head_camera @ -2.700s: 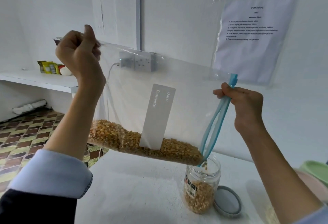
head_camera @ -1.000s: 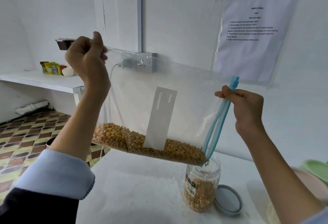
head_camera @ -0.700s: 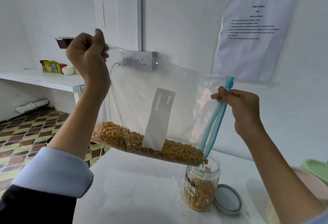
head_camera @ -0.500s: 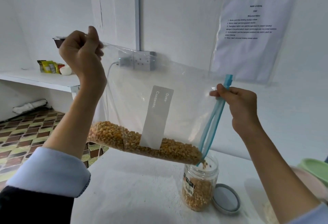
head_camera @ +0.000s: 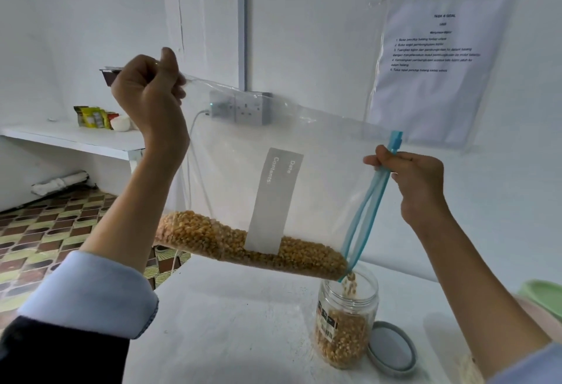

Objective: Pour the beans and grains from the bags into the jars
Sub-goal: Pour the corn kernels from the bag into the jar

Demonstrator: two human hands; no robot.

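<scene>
A person holds a large clear zip bag [head_camera: 319,170] tilted in the air over a white bench [head_camera: 228,322]. The left hand [head_camera: 149,91], raised high, is closed around the bag's far-left corner. The right hand [head_camera: 416,182], lower, pinches the blue zip strip [head_camera: 365,213] near the open mouth. Yellow corn kernels [head_camera: 243,240] lie heaped along the bag's low edge and trickle from the right corner into an open clear jar [head_camera: 346,319] on the bench, about half full. Its grey lid [head_camera: 392,350] lies just right of it.

The bag looks thin, limp and likely slippery, weighted only along the bottom, so it needs holding at two corners. The kernels should run freely and could spill past the narrow jar mouth.
</scene>
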